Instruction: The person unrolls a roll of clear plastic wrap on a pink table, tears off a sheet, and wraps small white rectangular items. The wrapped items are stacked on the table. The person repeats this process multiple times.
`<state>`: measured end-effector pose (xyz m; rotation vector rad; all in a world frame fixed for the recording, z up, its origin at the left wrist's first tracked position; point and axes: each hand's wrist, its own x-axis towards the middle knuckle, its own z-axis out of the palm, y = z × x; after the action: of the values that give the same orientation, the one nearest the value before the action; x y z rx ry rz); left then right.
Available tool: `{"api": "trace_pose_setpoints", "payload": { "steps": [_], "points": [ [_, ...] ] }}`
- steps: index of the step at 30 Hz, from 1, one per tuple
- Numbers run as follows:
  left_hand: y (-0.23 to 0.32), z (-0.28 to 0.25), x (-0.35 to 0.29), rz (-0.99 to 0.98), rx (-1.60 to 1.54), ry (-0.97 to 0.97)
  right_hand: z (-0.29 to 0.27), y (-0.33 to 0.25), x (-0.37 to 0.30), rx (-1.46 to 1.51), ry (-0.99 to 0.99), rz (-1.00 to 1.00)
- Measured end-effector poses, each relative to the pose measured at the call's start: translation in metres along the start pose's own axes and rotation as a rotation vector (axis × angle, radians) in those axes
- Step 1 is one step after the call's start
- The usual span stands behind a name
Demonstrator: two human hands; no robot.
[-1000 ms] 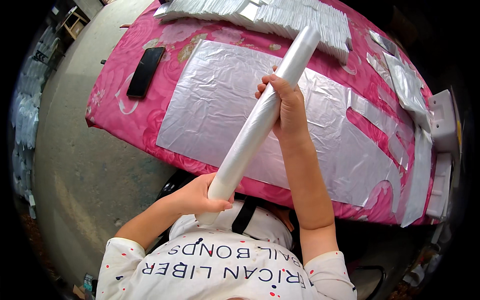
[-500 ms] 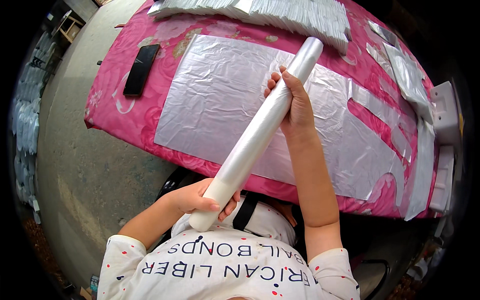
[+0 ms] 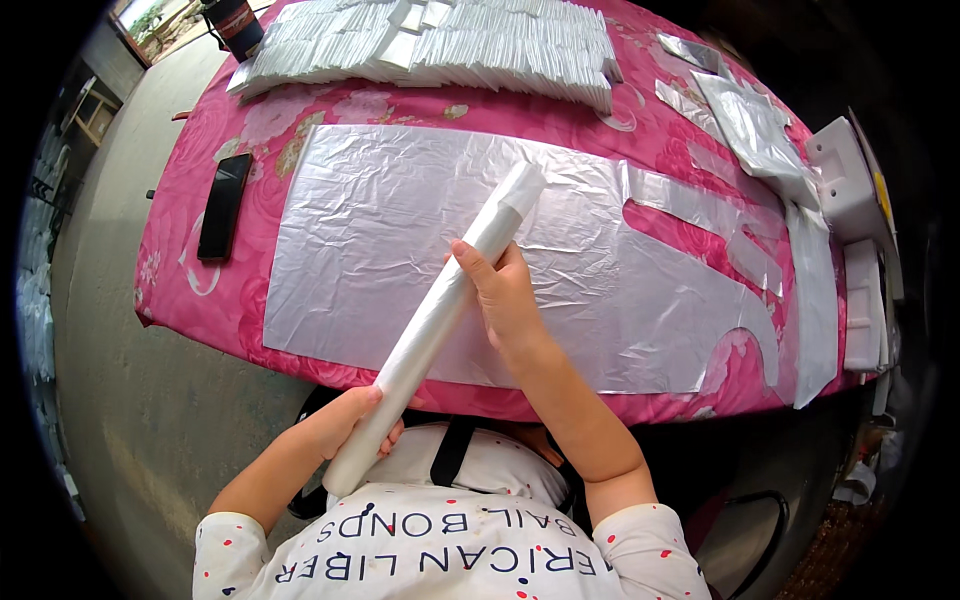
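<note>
A long roll of whitish plastic film (image 3: 425, 325) slants from my lap up over the table. My left hand (image 3: 362, 418) is closed round its lower part, close to my body. Farther up, my right hand (image 3: 497, 295) grips the roll with the thumb laid along its top side. Beneath the roll, a large silvery plastic sheet (image 3: 340, 235) lies flat and slightly wrinkled on the table. Its right end is cut into handle-like strips with curved openings.
The table has a pink floral cloth (image 3: 190, 320). A black phone (image 3: 225, 207) lies at the left. Long rows of folded white packets (image 3: 500, 45) stand at the back, beside a dark cup (image 3: 233, 28). Plastic pieces (image 3: 750, 125) and white plastic holders (image 3: 845, 165) line the right edge.
The roll and both hands have shifted left and toward me, and its upper end is lower over the sheet. My view has moved, showing more of the table's back.
</note>
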<state>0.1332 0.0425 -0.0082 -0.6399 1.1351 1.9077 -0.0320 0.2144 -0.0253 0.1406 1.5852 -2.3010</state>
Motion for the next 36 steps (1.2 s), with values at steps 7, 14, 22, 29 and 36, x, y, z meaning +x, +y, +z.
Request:
{"api": "trace_pose_setpoints", "payload": {
  "steps": [7, 14, 22, 29, 36],
  "points": [
    [-0.033, -0.024, -0.006, 0.016, -0.043, -0.161, -0.062, -0.041, 0.029, -0.302, 0.070, -0.180],
    [-0.034, -0.023, -0.011, 0.014, -0.060, -0.169, -0.065, -0.056, 0.044, -0.446, -0.137, -0.078],
    [-0.032, -0.026, -0.012, -0.033, -0.109, -0.192, -0.052, -0.066, 0.053, -0.649, -0.414, 0.088],
    [-0.035, -0.030, -0.010, 0.012, -0.060, -0.244, -0.073, -0.065, 0.059, -0.640, -0.318, 0.030],
    [-0.037, -0.042, -0.026, -0.128, 0.087, -0.215, -0.175, -0.103, 0.094, -0.822, 0.116, -0.272]
  ]
}}
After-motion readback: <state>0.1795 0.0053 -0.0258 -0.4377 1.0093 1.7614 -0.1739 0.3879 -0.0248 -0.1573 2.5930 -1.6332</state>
